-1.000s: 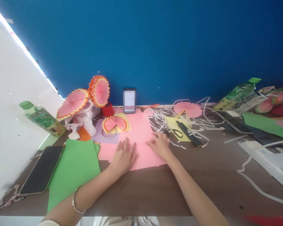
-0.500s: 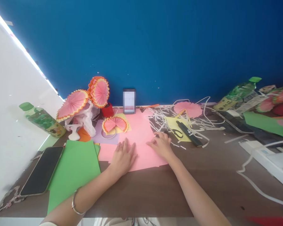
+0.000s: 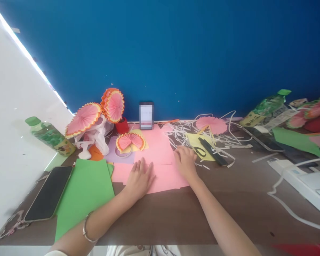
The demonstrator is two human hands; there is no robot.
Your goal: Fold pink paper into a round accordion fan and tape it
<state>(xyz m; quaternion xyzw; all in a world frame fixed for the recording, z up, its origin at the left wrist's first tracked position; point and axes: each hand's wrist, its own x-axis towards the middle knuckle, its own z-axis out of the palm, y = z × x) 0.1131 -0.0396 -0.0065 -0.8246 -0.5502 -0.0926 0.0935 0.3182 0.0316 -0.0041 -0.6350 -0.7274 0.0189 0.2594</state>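
- Leftmost, a black phone (image 3: 48,193) lies face up beside green paper (image 3: 84,193).
- Next, the left hand (image 3: 139,179) presses flat, fingers spread, on the pink paper sheet (image 3: 160,167) at the table's middle.
- Rightward, the right hand (image 3: 186,163) rests on that sheet's right edge, fingers loosely together, pinching nothing, near black scissors (image 3: 212,152).

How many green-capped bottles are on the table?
2. One bottle lies tilted at the far left, beside the white wall. The other bottle lies tilted at the far right, near the blue wall. Clutter on the right could hide more.
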